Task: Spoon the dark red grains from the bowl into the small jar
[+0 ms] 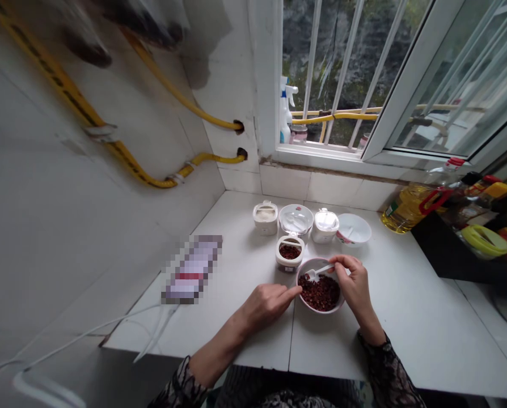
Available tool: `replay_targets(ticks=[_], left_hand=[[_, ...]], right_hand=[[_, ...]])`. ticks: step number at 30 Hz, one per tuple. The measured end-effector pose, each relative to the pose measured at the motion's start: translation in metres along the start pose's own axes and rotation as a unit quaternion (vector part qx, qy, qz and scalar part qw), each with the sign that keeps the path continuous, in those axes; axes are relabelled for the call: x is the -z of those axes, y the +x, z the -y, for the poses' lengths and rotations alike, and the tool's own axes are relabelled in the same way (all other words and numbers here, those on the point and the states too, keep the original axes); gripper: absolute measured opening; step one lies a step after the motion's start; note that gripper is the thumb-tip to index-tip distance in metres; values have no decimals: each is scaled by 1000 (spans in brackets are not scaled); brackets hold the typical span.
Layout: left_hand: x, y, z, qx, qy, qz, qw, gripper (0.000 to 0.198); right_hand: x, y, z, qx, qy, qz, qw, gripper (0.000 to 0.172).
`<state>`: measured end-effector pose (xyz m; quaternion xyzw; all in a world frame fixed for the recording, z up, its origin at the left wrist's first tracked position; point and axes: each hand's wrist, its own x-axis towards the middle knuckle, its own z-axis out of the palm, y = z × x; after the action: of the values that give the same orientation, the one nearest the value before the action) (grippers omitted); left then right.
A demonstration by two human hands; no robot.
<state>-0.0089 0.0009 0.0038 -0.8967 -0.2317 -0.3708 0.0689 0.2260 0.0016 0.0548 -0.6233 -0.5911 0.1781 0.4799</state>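
Observation:
A round bowl (303,303) with a pinkish rim stands on the white counter, holding dark red dried flakes (320,293) that look like crushed chilli or peppercorns. My right hand (354,283) pinches the handle of a small white spoon (313,275), whose scoop is inside the bowl, over the flakes. From the left, my left hand (269,306) reaches the bowl's rim with its forefinger, the other fingers curled; the thumb's grip is partly hidden. Just behind the bowl is a seasoning jar (289,263) with a clear-windowed lid and similar dark red contents.
Behind stand a jar of pale grains (265,220), a clear-covered bowl (295,218), another white jar (325,225) and a shallow bowl (354,230). An oil bottle (406,209) and a black box (438,243) of condiments are right. A blurred-out phone-like object (193,271) with a cable lies left.

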Motion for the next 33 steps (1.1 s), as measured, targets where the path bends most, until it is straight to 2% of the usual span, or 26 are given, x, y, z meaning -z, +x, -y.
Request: replay_targets(ticks=[7,10,13,16,19,21,23,26,29,33], left_hand=[[-3,-3,1,2,0,3,1000,26],[-3,-4,2,1,0,8,1000,25],[-3,-4,2,1,1,9,1000,24],[-3,-3,2,1,-1,8,1000,26],[-2,-3,1,4,-1,8,1000,26],[-2,-3,1,5,0,9,1000,25],[-1,-3,1,5,3,14,1000,25],[-2,-3,1,0,4,15,1000,26],[-4,-4,2,0,1,5,1000,25],[-5,-5,2,1,0,0,1000,25]], right_hand=[[1,2,1,-90,98,24,991,20],[1,3,6,-105,149,24,983,21],[-3,2,15,-52,145,-5,988,21],[-11,0,24,85,73,-50,992,18],[-18,-1,29,245,-13,-38,969,23],[-19,-1,30,302,-47,-27,952,27],[-14,0,28,308,-58,-52,948,26],[-2,2,21,279,-70,-93,953,19],[4,3,12,254,-114,-75,958,19],[-3,1,5,231,-172,-15,957,20]])
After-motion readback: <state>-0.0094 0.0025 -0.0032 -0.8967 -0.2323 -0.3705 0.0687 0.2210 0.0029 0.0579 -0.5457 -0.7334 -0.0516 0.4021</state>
